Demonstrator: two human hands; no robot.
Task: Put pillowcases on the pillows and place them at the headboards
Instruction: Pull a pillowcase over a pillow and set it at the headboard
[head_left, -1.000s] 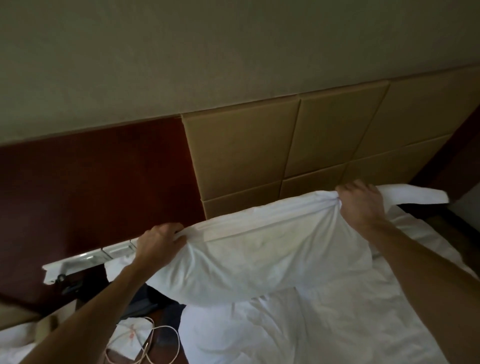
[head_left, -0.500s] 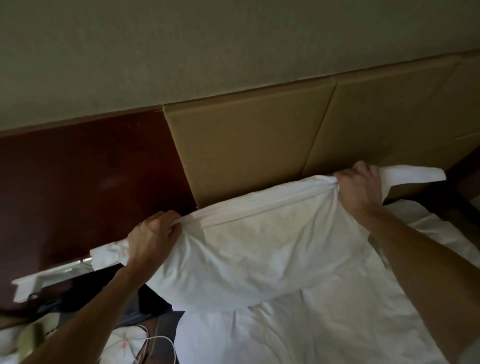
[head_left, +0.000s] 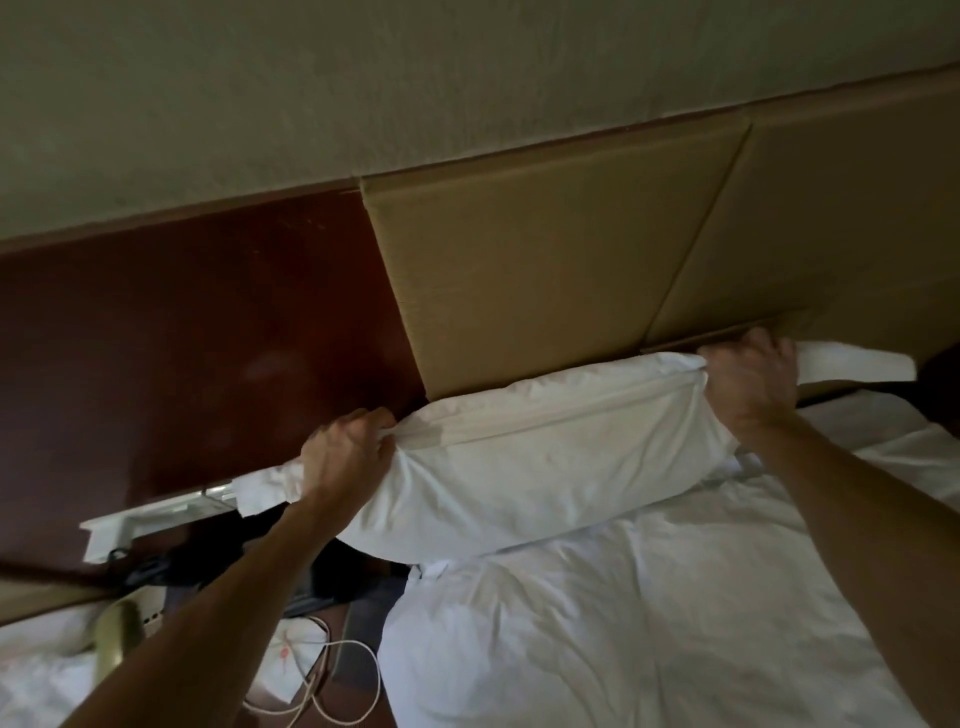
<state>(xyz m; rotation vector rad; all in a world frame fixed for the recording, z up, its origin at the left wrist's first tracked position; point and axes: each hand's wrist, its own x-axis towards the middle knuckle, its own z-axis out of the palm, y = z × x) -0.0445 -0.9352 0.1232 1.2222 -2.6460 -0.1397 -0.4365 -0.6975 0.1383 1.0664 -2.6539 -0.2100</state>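
**Pillow at the headboard, both hands on its top corners**

Head view. White cased pillow (head_left: 545, 467) lies lengthwise along the top of the bed, its upper edge against the foot of the tan padded headboard (head_left: 545, 270). Its lower edge rests on the rumpled white bedding (head_left: 649, 623).

Left hand (head_left: 345, 452): fingers curled tight, gripping bunched cloth at the pillow's left corner. Right hand (head_left: 748, 374): fingers curled over the right corner, holding it. A loose flap of pillowcase (head_left: 857, 361) sticks out past that hand.

Room is dim. Plain pale wall (head_left: 363, 78) above. A dark red-brown wood panel (head_left: 182, 338) sits left of the padding, with a white shelf-like fitting (head_left: 156, 519) on its lower part. A white cable (head_left: 332, 680) loops in the gap beside the bed. More white bedding (head_left: 36, 675) lies at lower left.
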